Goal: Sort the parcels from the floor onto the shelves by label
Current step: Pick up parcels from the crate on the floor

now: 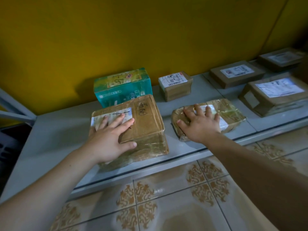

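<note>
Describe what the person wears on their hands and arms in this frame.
Nothing is worn. The left hand and right hand are bare, with no gloves, rings or wristbands in view. The left forearm and right forearm are uncovered up to the frame edges, so no sleeve shows. The nails look short and unpainted.

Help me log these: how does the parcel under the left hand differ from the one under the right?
The left parcel is a bigger, taller box with square edges; the right parcel is flatter, with rounded corners. The left parcel has marker writing beside its label; the right parcel shows none. Both are brown, taped, white-labelled, on the shelf.
</note>
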